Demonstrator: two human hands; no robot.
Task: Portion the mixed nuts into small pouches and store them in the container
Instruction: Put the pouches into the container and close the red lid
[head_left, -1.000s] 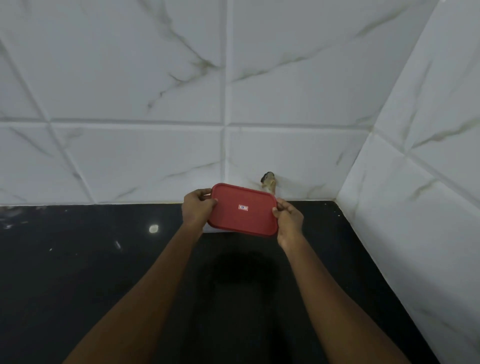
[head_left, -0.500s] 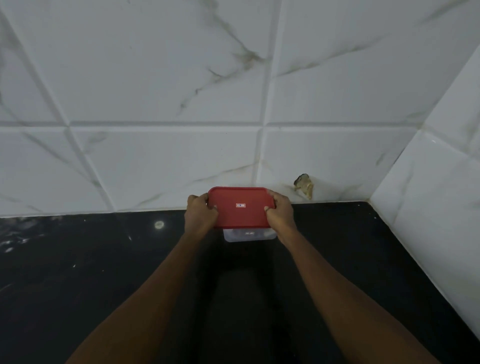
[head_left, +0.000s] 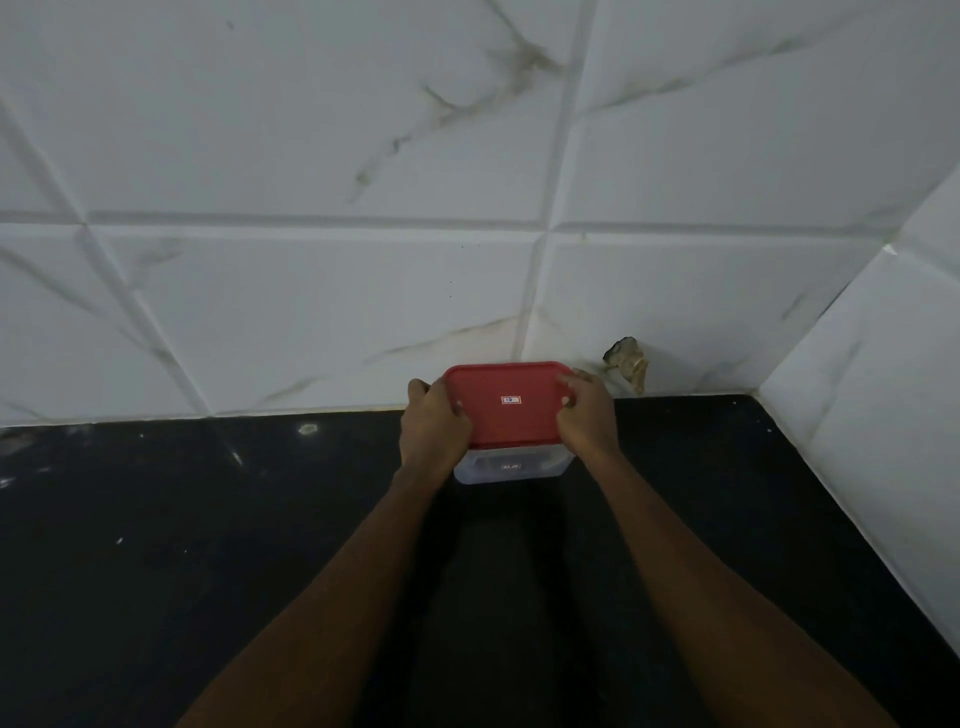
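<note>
A clear plastic container (head_left: 511, 467) with a red rectangular lid (head_left: 506, 402) stands on the black counter (head_left: 208, 545), close to the white tiled back wall. My left hand (head_left: 434, 423) grips the lid's left end and my right hand (head_left: 587, 415) grips its right end, fingers curled over the rim. The lid carries a small white label in its middle. What is inside the container is hidden by the lid and dim light. No pouches or nuts are in view.
White marble-look tiles cover the back wall (head_left: 311, 312) and the right side wall (head_left: 883, 389), which meet in a corner at the right. A chipped hole in the tile (head_left: 626, 361) sits just right of the container. Small pale specks dot the counter's left part.
The lidded container has gone from tilted and held up to level and set close to the back wall. Both hands stayed on its ends. The view has shifted left.
</note>
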